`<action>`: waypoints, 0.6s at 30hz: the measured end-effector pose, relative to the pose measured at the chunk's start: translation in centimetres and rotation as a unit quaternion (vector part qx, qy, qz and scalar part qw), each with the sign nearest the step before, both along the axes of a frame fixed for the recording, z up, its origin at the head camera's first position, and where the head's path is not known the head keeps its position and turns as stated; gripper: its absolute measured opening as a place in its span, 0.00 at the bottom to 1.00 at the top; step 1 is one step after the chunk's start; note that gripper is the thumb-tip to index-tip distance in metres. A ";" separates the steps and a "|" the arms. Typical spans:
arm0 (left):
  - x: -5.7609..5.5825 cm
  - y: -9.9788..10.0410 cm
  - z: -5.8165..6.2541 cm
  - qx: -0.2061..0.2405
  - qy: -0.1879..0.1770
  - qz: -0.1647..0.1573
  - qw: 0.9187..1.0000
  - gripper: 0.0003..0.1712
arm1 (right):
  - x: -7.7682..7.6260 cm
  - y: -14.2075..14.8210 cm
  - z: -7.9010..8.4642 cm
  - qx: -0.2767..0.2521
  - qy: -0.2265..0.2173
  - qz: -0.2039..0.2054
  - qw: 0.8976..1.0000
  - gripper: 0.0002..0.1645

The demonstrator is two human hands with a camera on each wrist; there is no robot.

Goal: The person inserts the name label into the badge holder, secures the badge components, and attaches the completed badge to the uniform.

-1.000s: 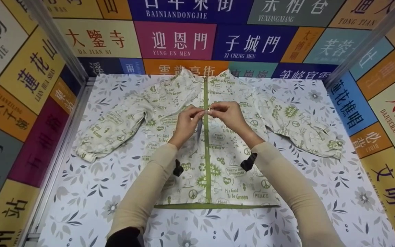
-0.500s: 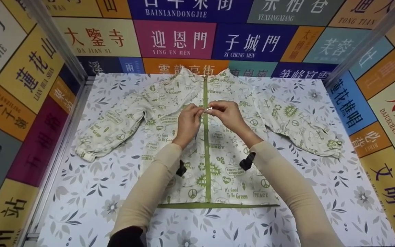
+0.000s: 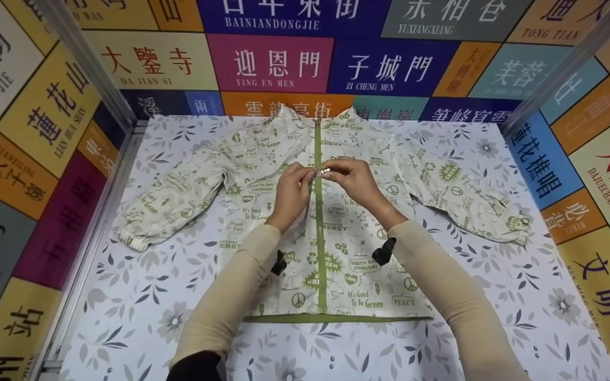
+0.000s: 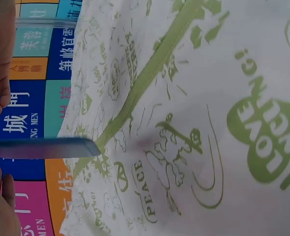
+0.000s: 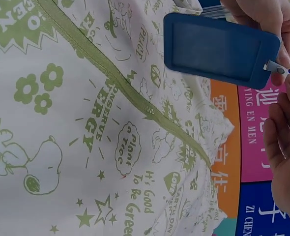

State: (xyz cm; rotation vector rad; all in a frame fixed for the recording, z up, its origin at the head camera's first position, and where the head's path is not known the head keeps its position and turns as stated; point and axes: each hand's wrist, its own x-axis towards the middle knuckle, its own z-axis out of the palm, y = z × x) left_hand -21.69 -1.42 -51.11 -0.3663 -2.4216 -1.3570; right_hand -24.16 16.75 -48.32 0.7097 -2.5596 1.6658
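A person's left hand [image 3: 290, 193] and right hand [image 3: 357, 180], fingertips closed, pinch the silvery clip [image 5: 277, 68] of a blue rectangular plastic badge holder [image 5: 216, 49], contents unclear, above a green-printed white fabric jacket [image 3: 360, 275] on a floral tabletop [image 3: 125, 296].

Left grip [image 3: 293, 191] and right grip [image 3: 357, 179] hold a small shiny thing [image 3: 326, 170] above a jacket [image 3: 355, 233].

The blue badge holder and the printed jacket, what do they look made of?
Badge holder: probably plastic, smooth and low-sheen, given its stiff-looking raised rim. Jacket: likely thin woven cloth, matte, creasing softly at the sleeves; cotton or synthetic, I can't tell.
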 end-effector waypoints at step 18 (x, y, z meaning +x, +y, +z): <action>0.1 -0.8 -1.1 0.101 -0.009 -0.003 0.995 0.10 | 2.2 -0.1 2.9 -0.037 -0.019 -0.046 0.998 0.11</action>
